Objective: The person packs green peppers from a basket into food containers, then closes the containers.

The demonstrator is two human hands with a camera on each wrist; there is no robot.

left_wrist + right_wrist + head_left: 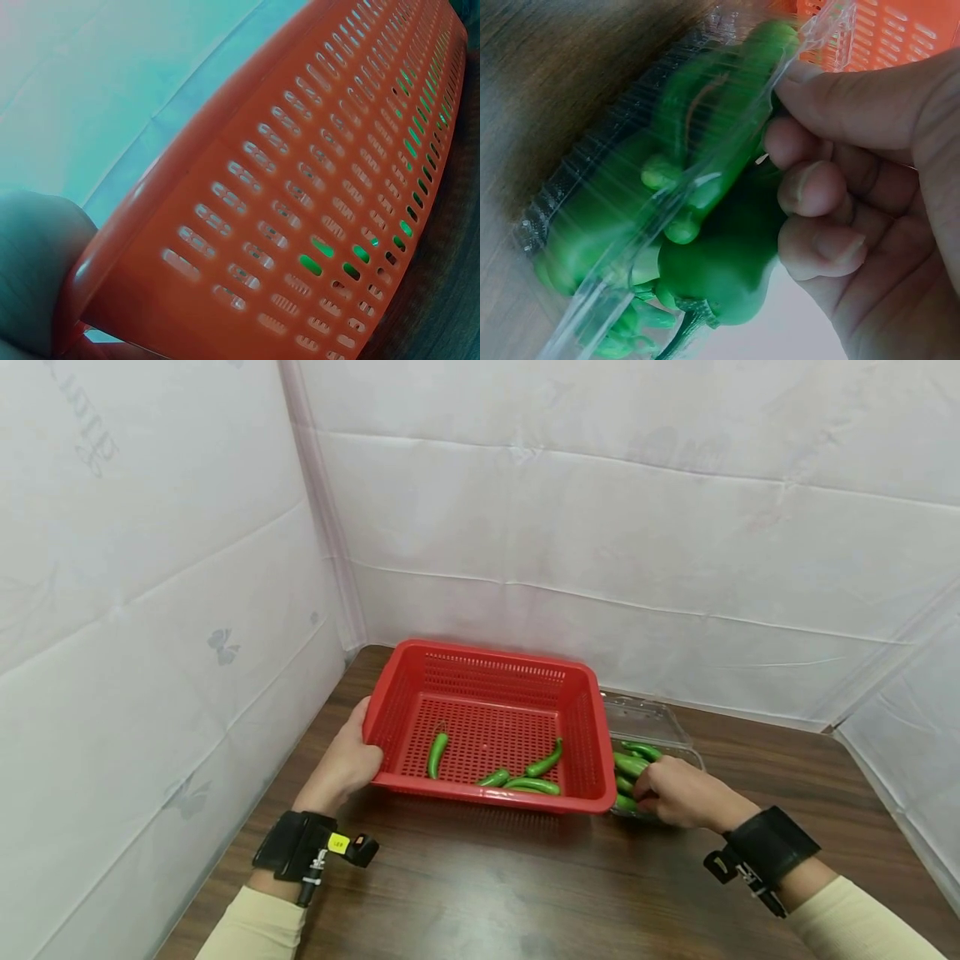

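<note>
At the left side of the bench [480, 893], the left hand [341, 768] grips the near-left corner of the red basket [581, 727], thumb over the rim, with four green peppers [534, 785] lying loose inside. To the right, touching the basket's wall, sits a clear tray [648, 718] of more peppers, and the right hand [678, 793] has its fingers curled round one pepper [727, 270] there. That pepper is wedged against the thin plastic edge, so lifting it could drag the light tray up or tip its neighbours out, I judge.
</note>
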